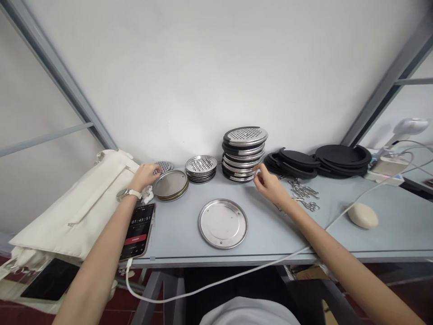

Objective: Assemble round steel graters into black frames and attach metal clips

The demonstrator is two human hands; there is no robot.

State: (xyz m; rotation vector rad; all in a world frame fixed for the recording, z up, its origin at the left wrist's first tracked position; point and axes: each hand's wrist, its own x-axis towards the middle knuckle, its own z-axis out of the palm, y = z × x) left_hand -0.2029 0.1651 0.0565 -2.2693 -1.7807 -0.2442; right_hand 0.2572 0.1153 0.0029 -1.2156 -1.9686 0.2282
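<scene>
My left hand [146, 176], its fingers bent together, is at the left edge of a perforated metal grater disc [165, 166]. This disc is partly hidden behind a stack of plain round metal plates [170, 183]. My right hand [267, 183] is closed, fingertips curled in beside a tall stack of metal grater discs with black rims [246, 135]; what it holds, if anything, cannot be made out. On the table between my forearms lies a single shallow metal plate [223, 223], small holes near its rim. A shorter stack of grater discs [201, 165] stands behind it.
Black round rims [297, 158] and more black parts [343, 155] lie at the back right. Small metal clips [304, 189] are near my right forearm. A beige rounded object [363, 215], white cable [216, 283], phone [138, 230] and cream bag [77, 203] are around the table [270, 234].
</scene>
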